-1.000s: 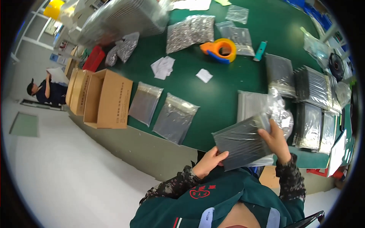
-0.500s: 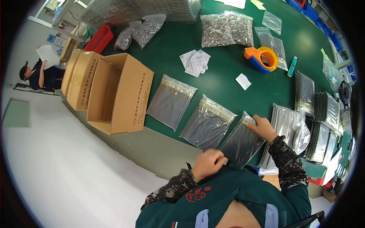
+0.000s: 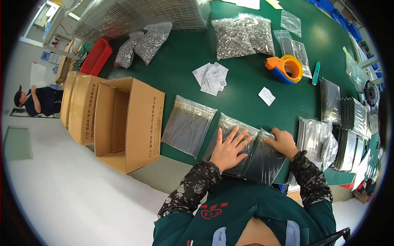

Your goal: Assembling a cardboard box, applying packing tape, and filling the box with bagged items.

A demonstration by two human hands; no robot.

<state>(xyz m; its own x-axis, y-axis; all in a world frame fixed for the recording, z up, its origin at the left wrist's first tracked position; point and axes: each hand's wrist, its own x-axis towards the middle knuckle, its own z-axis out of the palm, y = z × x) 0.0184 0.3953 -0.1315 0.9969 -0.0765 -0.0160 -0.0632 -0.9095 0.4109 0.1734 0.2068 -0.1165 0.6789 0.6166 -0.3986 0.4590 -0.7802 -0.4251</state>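
My left hand (image 3: 230, 150) lies flat with spread fingers on a clear plastic bag of dark thin rods (image 3: 235, 123), covering much of its middle. Beside it, my right hand (image 3: 284, 143) grips the upper right corner of a second bag of dark rods (image 3: 263, 165), thumb on top and fingers curled at the edge. The two bags touch or overlap slightly near the table's front edge. Left of them lies a third, similar flat bag (image 3: 188, 126), untouched. To the right of my right hand is a stack of grey rods in plastic (image 3: 310, 141).
An open cardboard box (image 3: 144, 127) stands at left, closed cartons (image 3: 84, 110) behind it. On the green table (image 3: 246, 96) lie paper slips (image 3: 211, 78), an orange-and-blue tape dispenser (image 3: 285, 69), a cutter (image 3: 316, 73) and bags of metal parts (image 3: 242, 37). A person (image 3: 39, 100) stands far left.
My left hand has moved up from the front edge and opened flat onto the middle bag. My right hand stays on the right bag's corner, now closer to the middle bag. The view has shifted slightly.
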